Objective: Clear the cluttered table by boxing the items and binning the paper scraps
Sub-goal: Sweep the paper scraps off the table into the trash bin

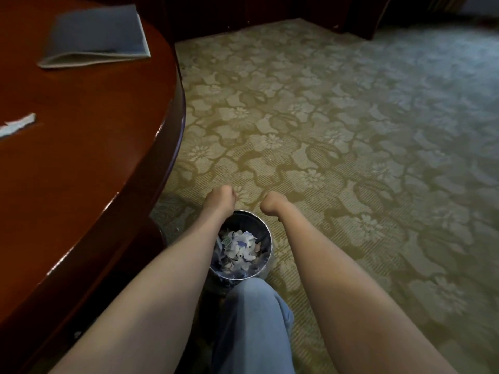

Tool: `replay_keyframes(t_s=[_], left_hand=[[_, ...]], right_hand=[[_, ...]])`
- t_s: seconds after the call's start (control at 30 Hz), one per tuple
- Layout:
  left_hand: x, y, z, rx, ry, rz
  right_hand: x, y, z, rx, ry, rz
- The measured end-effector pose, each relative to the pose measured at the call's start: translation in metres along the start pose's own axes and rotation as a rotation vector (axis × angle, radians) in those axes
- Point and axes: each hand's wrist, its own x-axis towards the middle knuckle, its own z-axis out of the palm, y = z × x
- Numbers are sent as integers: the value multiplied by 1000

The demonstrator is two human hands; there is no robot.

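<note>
Over the bin [269,236] on the carpet, two bare hands bend down at the wrist.
The left hand [220,198] hangs above the bin's far left rim and the right hand [272,205] just beyond its far right rim. Their fingers are turned away, so I cannot tell what either holds. Inside the bin lie paper scraps [240,248]. Left of the bin stands the wooden table [89,163], bearing a torn scrap [19,125] and a folded blue-grey sheet [94,36].
</note>
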Motion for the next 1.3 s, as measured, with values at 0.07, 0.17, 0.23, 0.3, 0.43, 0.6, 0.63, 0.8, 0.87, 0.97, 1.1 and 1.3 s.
replay_keyframes(t_s=[0.07,0.17,0.23,0.3,0.43,0.6,0.63,0.8,0.87,0.97,1.1,1.3], left_hand=[[-1,5,-10,15,6,0],[-5,17,-29,32,13,17],[-10,27,-43,30,32,38],[-17,37,-61,34,62,70],[-34,58,-103,10,126,119],[-57,79,-161,-20,196,214],[-63,83,-172,-14,205,239],[-87,90,-217,5,299,339],[-94,83,-237,15,352,349],[-101,59,-263,33,429,327],[-105,13,-293,31,493,252],[-116,-67,-323,10,578,79]], right_hand=[[-4,-7,-5,6,24,-16],[-13,-18,-15,0,70,-46],[-20,-24,-22,-11,94,-67],[-29,-32,-29,-27,126,-89],[-49,-52,-48,-4,226,-124],[-77,-85,-86,-8,398,-212],[-82,-93,-93,-11,431,-229],[-106,-130,-116,21,544,-319],[-115,-145,-118,52,567,-346],[-128,-168,-115,83,569,-401],[-147,-203,-103,71,554,-510],[-159,-248,-38,14,536,-677]])
